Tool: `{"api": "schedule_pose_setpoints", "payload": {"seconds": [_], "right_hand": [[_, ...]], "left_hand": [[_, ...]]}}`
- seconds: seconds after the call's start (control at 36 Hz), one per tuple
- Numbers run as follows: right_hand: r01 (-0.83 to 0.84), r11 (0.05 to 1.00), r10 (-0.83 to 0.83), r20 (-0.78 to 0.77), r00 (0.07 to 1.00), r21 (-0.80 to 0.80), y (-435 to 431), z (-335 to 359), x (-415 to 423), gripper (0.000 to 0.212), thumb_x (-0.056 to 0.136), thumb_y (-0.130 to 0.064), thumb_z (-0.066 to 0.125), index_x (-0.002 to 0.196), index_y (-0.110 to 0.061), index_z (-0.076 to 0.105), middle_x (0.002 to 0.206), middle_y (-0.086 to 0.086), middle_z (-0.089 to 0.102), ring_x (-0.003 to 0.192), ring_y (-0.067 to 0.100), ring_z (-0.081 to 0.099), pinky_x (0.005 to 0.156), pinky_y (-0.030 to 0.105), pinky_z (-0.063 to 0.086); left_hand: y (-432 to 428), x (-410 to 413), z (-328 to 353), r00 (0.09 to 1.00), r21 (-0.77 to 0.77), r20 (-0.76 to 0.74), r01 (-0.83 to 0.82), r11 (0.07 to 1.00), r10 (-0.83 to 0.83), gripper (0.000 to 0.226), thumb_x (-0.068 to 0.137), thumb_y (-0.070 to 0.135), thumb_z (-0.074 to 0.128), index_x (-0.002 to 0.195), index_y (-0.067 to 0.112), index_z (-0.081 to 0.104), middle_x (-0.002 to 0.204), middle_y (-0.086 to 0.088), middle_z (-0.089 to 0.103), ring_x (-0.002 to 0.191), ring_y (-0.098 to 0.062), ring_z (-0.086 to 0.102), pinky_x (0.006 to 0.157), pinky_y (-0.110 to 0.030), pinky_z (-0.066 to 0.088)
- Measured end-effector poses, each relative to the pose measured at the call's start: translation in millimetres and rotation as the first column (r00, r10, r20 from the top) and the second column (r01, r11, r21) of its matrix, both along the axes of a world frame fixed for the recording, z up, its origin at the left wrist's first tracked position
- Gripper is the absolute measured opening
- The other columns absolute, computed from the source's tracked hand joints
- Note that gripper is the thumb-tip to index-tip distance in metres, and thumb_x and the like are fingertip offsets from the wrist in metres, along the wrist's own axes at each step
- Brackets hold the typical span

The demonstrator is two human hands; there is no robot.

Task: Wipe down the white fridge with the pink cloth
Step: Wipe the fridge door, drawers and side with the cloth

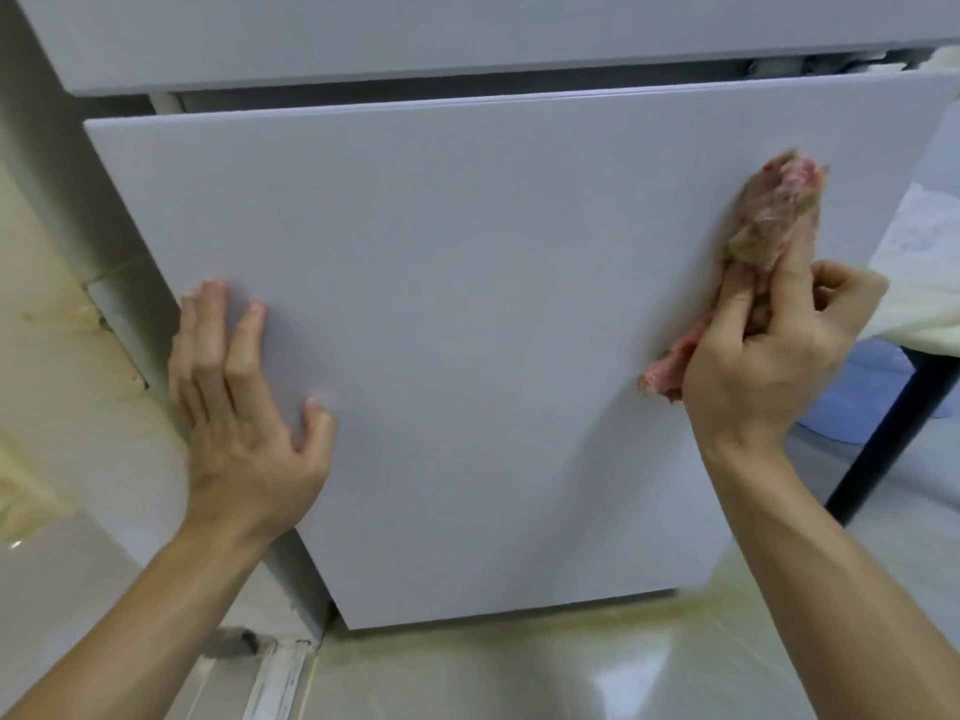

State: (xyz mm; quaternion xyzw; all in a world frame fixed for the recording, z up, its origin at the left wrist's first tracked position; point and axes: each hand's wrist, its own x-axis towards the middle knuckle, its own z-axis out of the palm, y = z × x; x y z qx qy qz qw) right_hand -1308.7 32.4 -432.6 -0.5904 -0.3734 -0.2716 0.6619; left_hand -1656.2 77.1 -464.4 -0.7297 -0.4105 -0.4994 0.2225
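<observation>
While the left hand [244, 407] lay flat and released against the lower door [441, 330] of the white fridge [311, 39], its fingers spread near the door's left edge, the right hand [774, 350] was clenched around the pink cloth [774, 215] and pressed it to the same door near its right edge. One bunched end of the cloth stuck up past the fingertips, looking soiled and partly brownish, and a smaller pink end showed below the heel of the hand. Both ends touched the door's surface. The lower door stood slightly ajar, with a dark gap between its top edge and the upper door above it. Pale glossy floor [519, 678] with yellowish stains ran beneath the fridge. To the right, a dark leg [883, 444] slanted down to the floor, with a cream-coloured fabric [930, 304] hanging above it and something light blue [852, 402] behind it, too blurred to identify.
</observation>
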Motion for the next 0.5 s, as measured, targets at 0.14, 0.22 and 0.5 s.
{"api": "schedule_pose_setpoints", "payload": {"seconds": [0.14,0.22,0.5], "right_hand": [[-0.013,0.996,0.011,0.027,1.0,0.086,11,-6,-53,0.045,0.104,-0.017,0.058,0.148,-0.008,0.059,0.106,0.022,0.056,0.094,0.032,0.058,0.081,0.042,0.054],[-0.124,0.988,0.11,0.151,0.982,0.087,16,-22,-98,0.052,0.096,0.0,0.063,0.147,-0.006,0.058,0.103,0.018,0.059,0.092,0.034,0.059,0.083,0.04,0.054],[-0.358,0.894,0.448,0.549,0.706,-0.27,34,-113,-247,0.044,0.107,-0.003,0.04,0.138,-0.013,0.069,0.104,0.005,0.071,0.087,0.025,0.055,0.067,0.04,0.049]], "left_hand": [[-1,-7,-8,1.0,-0.018,-0.02,-0.019,1.0,0.019,0.075,0.087,0.009,0.061,0.153,-0.01,0.03,0.163,-0.034,0.022,0.157,-0.044,0.013,0.128,-0.062,0.016],[-1,-11,-14,1.0,-0.025,-0.018,-0.018,1.0,0.017,0.075,0.088,0.009,0.06,0.154,-0.009,0.03,0.164,-0.033,0.021,0.158,-0.043,0.012,0.127,-0.064,0.017],[0,-31,-33,1.0,-0.035,0.022,0.003,0.999,-0.002,0.075,0.086,-0.01,0.048,0.157,-0.009,0.026,0.168,-0.026,0.017,0.16,-0.038,0.011,0.13,-0.055,0.014]]}}
